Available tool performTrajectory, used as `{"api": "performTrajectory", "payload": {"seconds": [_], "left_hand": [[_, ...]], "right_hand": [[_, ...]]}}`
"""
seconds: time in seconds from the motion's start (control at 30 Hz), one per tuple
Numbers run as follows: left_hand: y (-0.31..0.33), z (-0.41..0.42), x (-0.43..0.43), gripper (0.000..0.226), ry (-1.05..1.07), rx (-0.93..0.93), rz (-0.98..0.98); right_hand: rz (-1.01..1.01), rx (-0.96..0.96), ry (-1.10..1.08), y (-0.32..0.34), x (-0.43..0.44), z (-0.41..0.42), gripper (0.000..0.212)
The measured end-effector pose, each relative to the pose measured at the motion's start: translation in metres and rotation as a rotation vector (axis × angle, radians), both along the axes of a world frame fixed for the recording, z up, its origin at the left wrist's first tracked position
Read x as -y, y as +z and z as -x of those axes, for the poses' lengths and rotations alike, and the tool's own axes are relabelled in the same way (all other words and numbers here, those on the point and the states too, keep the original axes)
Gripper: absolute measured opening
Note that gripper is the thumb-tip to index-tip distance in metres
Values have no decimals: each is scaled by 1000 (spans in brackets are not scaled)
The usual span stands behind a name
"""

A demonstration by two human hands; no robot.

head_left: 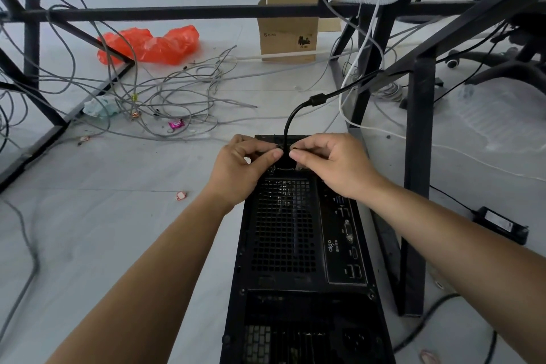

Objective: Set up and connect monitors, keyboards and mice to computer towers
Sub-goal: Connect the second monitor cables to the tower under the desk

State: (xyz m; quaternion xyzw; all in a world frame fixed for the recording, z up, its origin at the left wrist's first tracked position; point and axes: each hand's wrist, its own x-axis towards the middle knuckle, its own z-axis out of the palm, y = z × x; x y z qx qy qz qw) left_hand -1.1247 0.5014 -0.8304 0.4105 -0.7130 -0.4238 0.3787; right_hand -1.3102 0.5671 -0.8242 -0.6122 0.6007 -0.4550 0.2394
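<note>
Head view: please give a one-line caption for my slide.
Both hands, left and right, pinch a black cable plug at the computer tower.

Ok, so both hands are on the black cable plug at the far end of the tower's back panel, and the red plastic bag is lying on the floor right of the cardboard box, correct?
One detail is off. In the head view the red plastic bag lies left of the cardboard box, not right. The rest holds: the left hand and right hand both pinch the black cable plug at the far end of the tower's back panel.
</note>
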Motion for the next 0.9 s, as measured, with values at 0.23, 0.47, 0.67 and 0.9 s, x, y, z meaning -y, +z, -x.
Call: {"api": "performTrajectory", "payload": {"seconds": [0.23, 0.47, 0.67, 0.9], "left_hand": [[-5, 7, -3, 9, 24, -20, 17], [-7, 7, -6, 10, 39, -35, 31], [-9, 6, -7, 10, 37, -42, 37], [-9, 7, -9, 9, 51, -46, 36]], "right_hand": [[29, -132, -28, -2, 0, -3, 5], [90, -310, -50, -6, -1, -8, 13], [52, -232, -11, -3, -4, -9, 14], [38, -88, -23, -3, -4, -2, 22]]}}
